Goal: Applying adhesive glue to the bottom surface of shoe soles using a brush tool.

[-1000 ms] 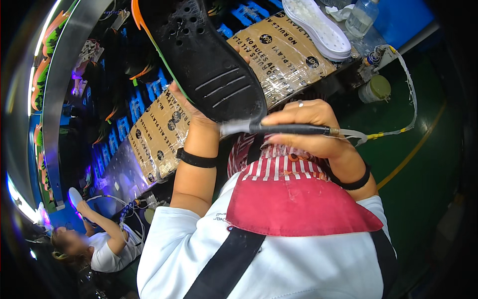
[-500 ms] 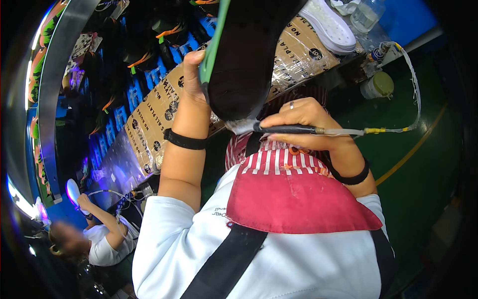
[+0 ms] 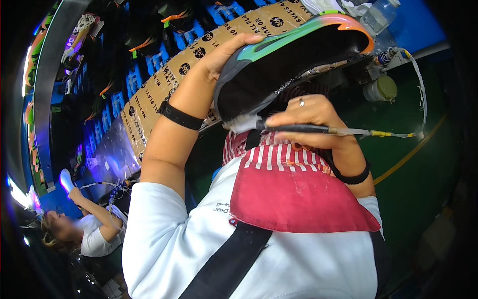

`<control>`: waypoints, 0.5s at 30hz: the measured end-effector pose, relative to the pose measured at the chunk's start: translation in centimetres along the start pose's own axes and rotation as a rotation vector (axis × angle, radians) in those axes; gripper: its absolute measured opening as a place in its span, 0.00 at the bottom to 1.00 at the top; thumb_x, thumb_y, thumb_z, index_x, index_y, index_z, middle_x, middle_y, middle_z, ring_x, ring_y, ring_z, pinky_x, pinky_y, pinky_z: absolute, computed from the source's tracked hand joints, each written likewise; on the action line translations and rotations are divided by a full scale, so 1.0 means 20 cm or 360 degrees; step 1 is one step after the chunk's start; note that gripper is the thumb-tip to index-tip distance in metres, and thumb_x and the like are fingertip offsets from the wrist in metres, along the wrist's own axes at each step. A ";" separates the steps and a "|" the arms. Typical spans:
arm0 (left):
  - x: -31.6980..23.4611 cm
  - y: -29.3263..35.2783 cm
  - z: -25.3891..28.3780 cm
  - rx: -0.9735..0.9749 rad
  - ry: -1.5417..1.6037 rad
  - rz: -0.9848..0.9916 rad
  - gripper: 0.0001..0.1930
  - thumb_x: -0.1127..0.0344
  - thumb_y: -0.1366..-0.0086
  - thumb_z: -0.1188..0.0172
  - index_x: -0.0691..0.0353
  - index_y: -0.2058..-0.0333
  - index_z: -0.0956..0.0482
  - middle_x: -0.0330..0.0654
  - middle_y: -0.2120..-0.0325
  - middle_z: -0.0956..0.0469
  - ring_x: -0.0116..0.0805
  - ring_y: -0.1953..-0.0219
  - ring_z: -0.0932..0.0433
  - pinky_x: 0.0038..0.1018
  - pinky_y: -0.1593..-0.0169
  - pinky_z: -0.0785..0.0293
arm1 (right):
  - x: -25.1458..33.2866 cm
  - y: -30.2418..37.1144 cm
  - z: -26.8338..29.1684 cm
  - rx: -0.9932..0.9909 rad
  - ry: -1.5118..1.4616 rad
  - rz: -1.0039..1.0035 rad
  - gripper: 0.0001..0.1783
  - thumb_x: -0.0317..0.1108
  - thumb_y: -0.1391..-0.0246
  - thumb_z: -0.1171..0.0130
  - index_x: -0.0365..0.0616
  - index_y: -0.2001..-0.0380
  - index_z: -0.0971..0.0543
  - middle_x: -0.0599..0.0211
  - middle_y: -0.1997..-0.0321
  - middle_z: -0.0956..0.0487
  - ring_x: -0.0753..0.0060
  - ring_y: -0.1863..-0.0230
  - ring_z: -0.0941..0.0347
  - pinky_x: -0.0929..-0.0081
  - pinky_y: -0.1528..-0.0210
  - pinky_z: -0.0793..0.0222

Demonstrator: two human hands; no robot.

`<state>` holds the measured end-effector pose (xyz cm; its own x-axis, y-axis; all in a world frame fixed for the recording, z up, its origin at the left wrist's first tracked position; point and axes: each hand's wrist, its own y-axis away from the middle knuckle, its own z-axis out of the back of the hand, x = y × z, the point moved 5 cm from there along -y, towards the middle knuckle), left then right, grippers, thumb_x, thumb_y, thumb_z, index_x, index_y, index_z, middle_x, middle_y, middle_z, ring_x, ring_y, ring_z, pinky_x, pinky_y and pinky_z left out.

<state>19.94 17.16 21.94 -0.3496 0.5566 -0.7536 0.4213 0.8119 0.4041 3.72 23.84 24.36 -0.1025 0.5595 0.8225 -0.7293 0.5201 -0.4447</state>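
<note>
A black shoe sole with a green, pink and orange rim is tilted in front of me, its black face toward me. Its heel or toe end is gripped by my left hand, fingers mostly hidden behind it. In my right hand is a brush with a slim black handle, pinched between thumb and fingers. The brush's pale bristles touch the lower left edge of the sole. From the handle's rear end a thin clear tube runs off to the right.
A table edge padded with wrapped brown cardboard lies beyond my hands. At the far right stand a clear bottle and a lidded tub, with a white sole nearby. Shoes on blue holders fill the left. A co-worker sits lower left.
The sole has swung from nearly upright to slanting right, showing more of its coloured rim. My left hand has turned with it. The brush stays at the sole's lower end.
</note>
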 end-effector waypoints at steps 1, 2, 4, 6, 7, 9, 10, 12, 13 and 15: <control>0.00 0.00 -0.01 -0.0034 -0.0092 0.0048 0.22 0.55 0.44 0.41 0.67 0.57 0.23 0.46 0.66 0.20 0.29 0.71 0.20 0.20 0.65 0.22 | 0.01 -0.02 0.02 -0.0085 0.0115 0.0042 0.12 0.31 0.59 0.34 0.41 0.67 0.19 0.63 0.80 0.23 0.66 0.80 0.29 0.75 0.74 0.34; -0.01 -0.02 0.01 -0.0184 -0.0434 -0.0118 0.21 0.54 0.45 0.40 0.65 0.59 0.22 0.44 0.69 0.19 0.27 0.73 0.20 0.20 0.67 0.23 | 0.00 -0.03 0.01 -0.0100 0.0149 0.0078 0.12 0.30 0.59 0.34 0.41 0.67 0.19 0.63 0.81 0.24 0.66 0.80 0.29 0.74 0.74 0.34; -0.01 -0.03 -0.02 -0.0090 -0.0431 0.0008 0.20 0.53 0.45 0.39 0.65 0.61 0.22 0.43 0.70 0.19 0.27 0.74 0.21 0.20 0.67 0.23 | -0.04 -0.01 -0.03 -0.0048 0.0138 0.0049 0.11 0.30 0.59 0.34 0.41 0.68 0.19 0.62 0.81 0.24 0.65 0.80 0.29 0.73 0.74 0.34; 0.03 -0.06 -0.02 0.0020 -0.0454 0.0134 0.21 0.52 0.47 0.38 0.64 0.63 0.21 0.42 0.71 0.20 0.27 0.75 0.21 0.21 0.68 0.24 | -0.03 0.00 -0.06 0.0123 0.0141 0.0072 0.11 0.29 0.60 0.34 0.42 0.68 0.19 0.62 0.82 0.24 0.64 0.81 0.29 0.73 0.74 0.34; 0.02 -0.07 0.01 0.0013 -0.0446 0.0127 0.21 0.52 0.47 0.38 0.64 0.63 0.21 0.42 0.71 0.20 0.27 0.75 0.21 0.21 0.68 0.24 | -0.02 0.00 -0.06 0.0135 0.0138 0.0075 0.11 0.29 0.60 0.34 0.42 0.68 0.19 0.62 0.82 0.24 0.64 0.81 0.29 0.73 0.74 0.34; 0.03 -0.06 0.05 0.0000 -0.0588 0.0254 0.24 0.50 0.45 0.41 0.67 0.59 0.22 0.45 0.65 0.21 0.28 0.67 0.22 0.20 0.60 0.27 | -0.02 0.01 -0.05 0.0219 0.0159 0.0053 0.11 0.29 0.60 0.34 0.42 0.68 0.19 0.62 0.81 0.24 0.63 0.81 0.30 0.73 0.74 0.33; 0.03 -0.04 0.03 0.0006 -0.0498 0.0287 0.24 0.51 0.44 0.41 0.66 0.59 0.22 0.45 0.66 0.21 0.28 0.67 0.21 0.20 0.60 0.26 | 0.00 -0.01 -0.03 0.0120 0.0047 -0.0006 0.11 0.29 0.59 0.35 0.43 0.67 0.19 0.62 0.81 0.24 0.63 0.81 0.30 0.74 0.74 0.33; 0.04 -0.07 0.04 0.0025 -0.0480 0.0308 0.24 0.50 0.44 0.42 0.66 0.58 0.23 0.45 0.65 0.21 0.28 0.67 0.21 0.20 0.60 0.26 | 0.02 -0.04 -0.02 0.0019 0.0173 0.0045 0.11 0.28 0.59 0.35 0.43 0.67 0.19 0.62 0.81 0.24 0.64 0.81 0.30 0.73 0.74 0.33; 0.04 -0.07 0.04 0.0040 -0.0464 0.0328 0.24 0.50 0.44 0.42 0.65 0.57 0.23 0.44 0.65 0.21 0.28 0.67 0.21 0.21 0.60 0.26 | 0.03 -0.05 -0.01 -0.0082 0.0298 0.0100 0.12 0.28 0.59 0.35 0.43 0.67 0.19 0.63 0.81 0.25 0.64 0.81 0.30 0.73 0.74 0.33; 0.03 -0.07 0.03 0.0064 -0.0575 0.0333 0.24 0.50 0.44 0.42 0.63 0.56 0.23 0.43 0.64 0.21 0.27 0.66 0.22 0.21 0.59 0.26 | 0.00 -0.03 -0.03 -0.0093 0.0327 0.0142 0.12 0.27 0.61 0.34 0.43 0.67 0.19 0.63 0.82 0.25 0.65 0.81 0.30 0.74 0.75 0.34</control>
<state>19.59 16.31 20.61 0.0601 0.6053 -0.7937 0.4867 0.6765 0.5527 4.58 23.88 24.46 -0.0203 0.7215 0.6922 -0.6827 0.4958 -0.5368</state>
